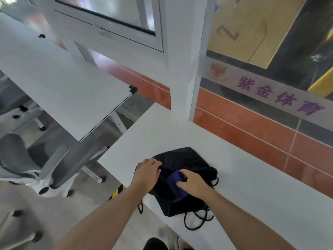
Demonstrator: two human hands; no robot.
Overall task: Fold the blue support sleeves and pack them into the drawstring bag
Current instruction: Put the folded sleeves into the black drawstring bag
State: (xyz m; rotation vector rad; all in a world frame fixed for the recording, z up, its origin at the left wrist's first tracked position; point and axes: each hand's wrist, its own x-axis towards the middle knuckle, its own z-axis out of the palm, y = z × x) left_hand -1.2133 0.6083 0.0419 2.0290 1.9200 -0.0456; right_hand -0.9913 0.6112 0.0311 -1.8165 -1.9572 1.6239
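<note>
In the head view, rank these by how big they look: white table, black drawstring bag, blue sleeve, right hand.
1. white table
2. black drawstring bag
3. right hand
4. blue sleeve, unsure: the hand covers part of it, so only its visible patch looks smaller.

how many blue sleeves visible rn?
1. The blue sleeve is gripped by the right hand at the mouth of the black drawstring bag, whose edge the left hand grips. Others may be hidden inside the bag.
</note>
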